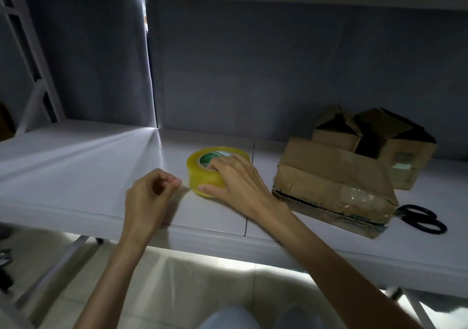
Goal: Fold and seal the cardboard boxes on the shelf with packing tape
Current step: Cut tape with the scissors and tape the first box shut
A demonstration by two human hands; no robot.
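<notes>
Roll of packing tape (214, 170) lies flat on the white shelf (76, 166), core axis vertical, hollow facing up, near the front edge and about mid-span. Yellowish translucent film, green-printed core.

Right hand (236, 177) grips the roll: fingers hooked into the core, thumb pressed on the outer wall at the near side. Left hand (149, 197) hovers just left of the roll, thumb and forefinger pinched together; whether a loose tape end sits between them, cannot tell, since the film is clear and the area slightly blurred.

Judgement on handling: roll looks dense and stiff, smooth-sided, so apt to slip; core-plus-wall hold seems the secure one. Free end will be thin, sticky, prone to folding on itself.

Right of the roll, a flattened cardboard box (334, 184) lies at a slant, long axis running from near-right to far-left, glossy tape on its near face. Behind it stands an open cardboard box (374, 136), flaps raised, mouth up, unsealed. Both likely light, creasable; best taken by the flap edges. Black scissors (420, 218) rest at the right, partly tucked behind the flattened box, handles toward the right
</notes>
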